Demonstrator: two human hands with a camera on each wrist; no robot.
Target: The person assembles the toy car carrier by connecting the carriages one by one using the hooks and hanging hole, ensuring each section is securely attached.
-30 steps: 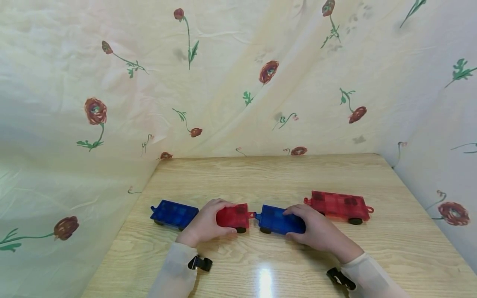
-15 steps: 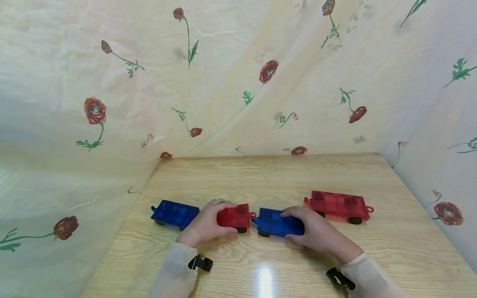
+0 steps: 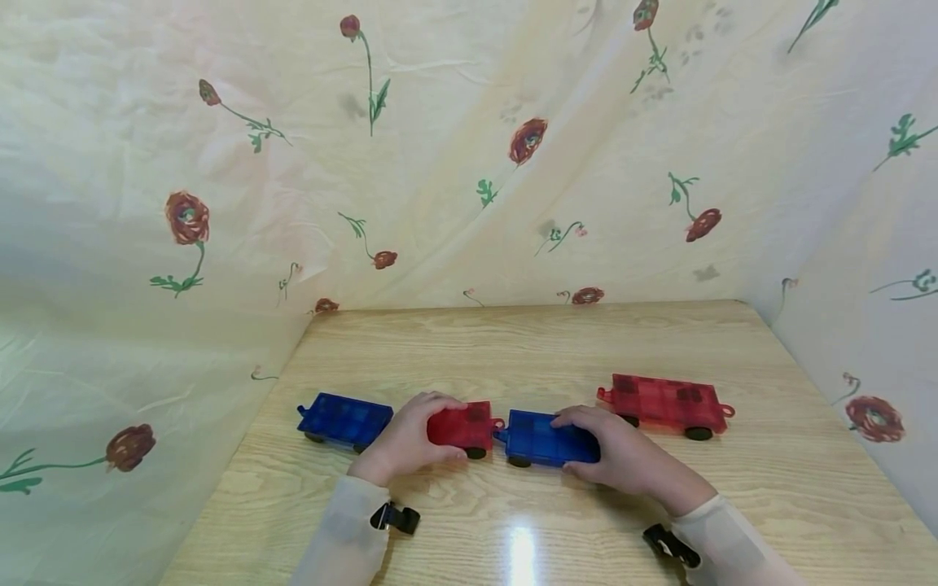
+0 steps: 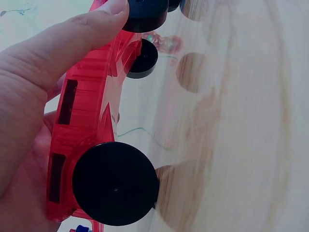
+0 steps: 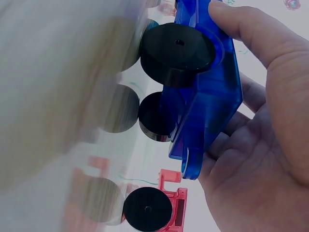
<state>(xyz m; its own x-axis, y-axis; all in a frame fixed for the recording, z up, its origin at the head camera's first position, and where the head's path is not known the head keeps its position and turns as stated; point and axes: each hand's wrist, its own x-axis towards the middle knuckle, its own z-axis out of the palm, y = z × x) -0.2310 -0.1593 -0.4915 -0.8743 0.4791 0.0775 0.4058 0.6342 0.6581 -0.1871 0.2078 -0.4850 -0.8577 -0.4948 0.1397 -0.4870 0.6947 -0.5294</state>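
Left hand: curled round red car, lower centre
Right hand: curled round blue car, rightward
Couplings: overlapping between, cars end-to-end

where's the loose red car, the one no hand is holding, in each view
Head: the loose red car stands right of centre, beyond the right hand.
Left wrist: not seen; the held red car, in the left hand, shows instead.
Right wrist: the loose red car is bottom middle, cut by the lower edge.
Shared landmark: the wood-grain table.
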